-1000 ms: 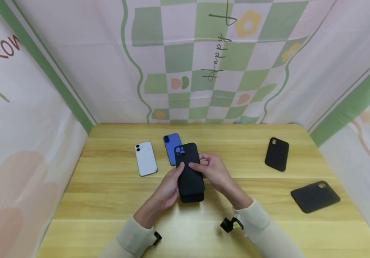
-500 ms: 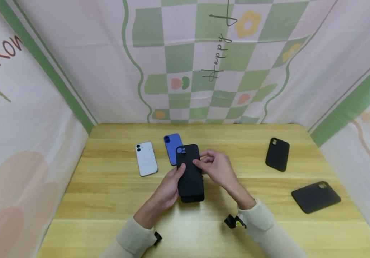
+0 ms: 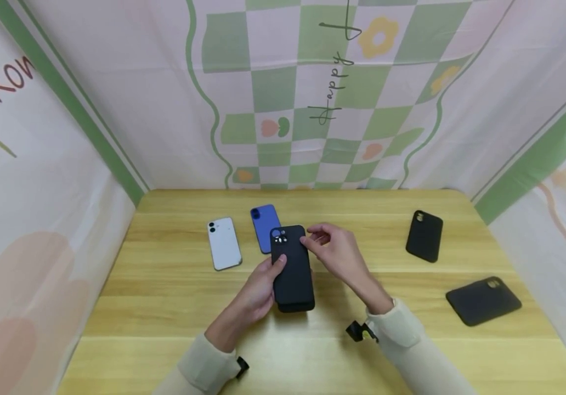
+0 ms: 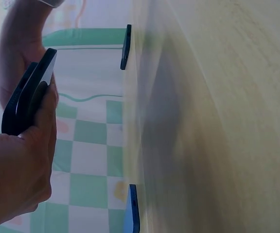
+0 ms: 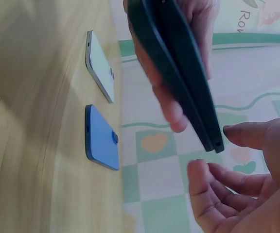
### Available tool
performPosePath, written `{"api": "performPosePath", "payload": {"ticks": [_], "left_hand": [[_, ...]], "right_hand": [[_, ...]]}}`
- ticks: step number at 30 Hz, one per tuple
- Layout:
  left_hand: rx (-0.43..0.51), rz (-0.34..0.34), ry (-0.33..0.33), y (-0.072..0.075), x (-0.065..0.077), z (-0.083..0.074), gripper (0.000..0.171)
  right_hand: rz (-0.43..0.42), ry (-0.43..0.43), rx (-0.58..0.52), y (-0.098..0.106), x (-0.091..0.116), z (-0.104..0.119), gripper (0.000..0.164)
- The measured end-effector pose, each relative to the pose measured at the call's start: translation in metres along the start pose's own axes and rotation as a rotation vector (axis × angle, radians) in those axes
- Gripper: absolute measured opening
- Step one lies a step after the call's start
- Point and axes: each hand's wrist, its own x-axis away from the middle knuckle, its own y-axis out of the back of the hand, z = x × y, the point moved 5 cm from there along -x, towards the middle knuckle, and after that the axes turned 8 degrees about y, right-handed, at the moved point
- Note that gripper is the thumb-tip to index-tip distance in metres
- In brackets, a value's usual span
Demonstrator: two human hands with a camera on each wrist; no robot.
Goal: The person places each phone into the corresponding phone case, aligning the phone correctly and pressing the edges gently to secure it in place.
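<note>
The left hand (image 3: 260,288) grasps the black phone case (image 3: 294,277) above the counter (image 3: 164,307), between its side edges, while the right hand (image 3: 338,251) has its fingers (image 5: 199,182) parted beside the case's far right corner.

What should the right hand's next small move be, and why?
Probably pinch the far right corner of the upper black piece with the right hand and try squaring it with the lower black piece. The left hand grips the stack, the lower piece shows past the near edge, and the right thumb and fingers sit apart beside that corner.
</note>
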Motion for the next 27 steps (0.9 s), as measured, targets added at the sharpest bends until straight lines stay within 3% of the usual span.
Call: {"api": "performPosePath", "payload": {"ticks": [6,14,27], "left_hand": [[0.001,0.028,0.004,-0.004,0.001,0.000,0.053],[-0.009,0.023,0.006,-0.006,0.001,0.003,0.051],[0.014,0.063,0.027,-0.007,0.004,0.003,0.048]], "right_hand": [[0.084,-0.078,-0.179,-0.007,-0.003,-0.012,0.037],[0.129,-0.207,-0.480,-0.011,-0.010,-0.024,0.035],[0.142,-0.185,-0.566,-0.011,-0.009,-0.024,0.030]]}}
